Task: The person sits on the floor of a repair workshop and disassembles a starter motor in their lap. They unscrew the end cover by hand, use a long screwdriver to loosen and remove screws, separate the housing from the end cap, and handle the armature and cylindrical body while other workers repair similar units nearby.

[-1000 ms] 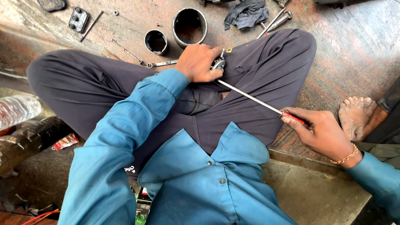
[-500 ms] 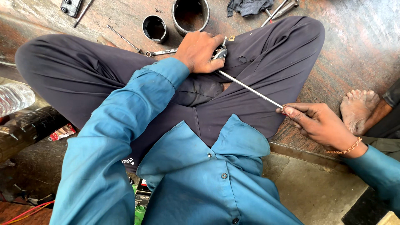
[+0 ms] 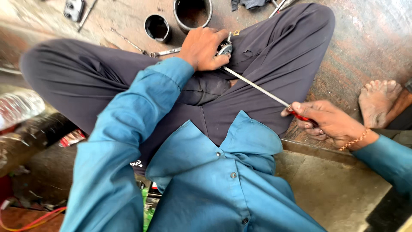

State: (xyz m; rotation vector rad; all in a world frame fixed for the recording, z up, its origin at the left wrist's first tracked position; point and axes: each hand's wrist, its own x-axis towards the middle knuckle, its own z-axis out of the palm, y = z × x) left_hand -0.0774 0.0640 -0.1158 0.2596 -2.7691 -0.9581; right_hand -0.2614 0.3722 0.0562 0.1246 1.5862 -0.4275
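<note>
Head view: a small metal part (image 3: pixel 224 47) is clamped against the thigh by the left hand (image 3: pixel 201 48), steadying it; a screwdriver (image 3: pixel 266 93) is gripped in the right hand (image 3: pixel 328 122), tip at the part.

Two dark metal cylinders, a small one (image 3: pixel 157 27) and a larger one (image 3: pixel 192 13), are seen standing open on the worn floor (image 3: pixel 365 47) by the top edge. A wrench (image 3: pixel 165 52) is laid just beside them. A bare foot (image 3: pixel 380 99) is rested at the right edge.
</note>
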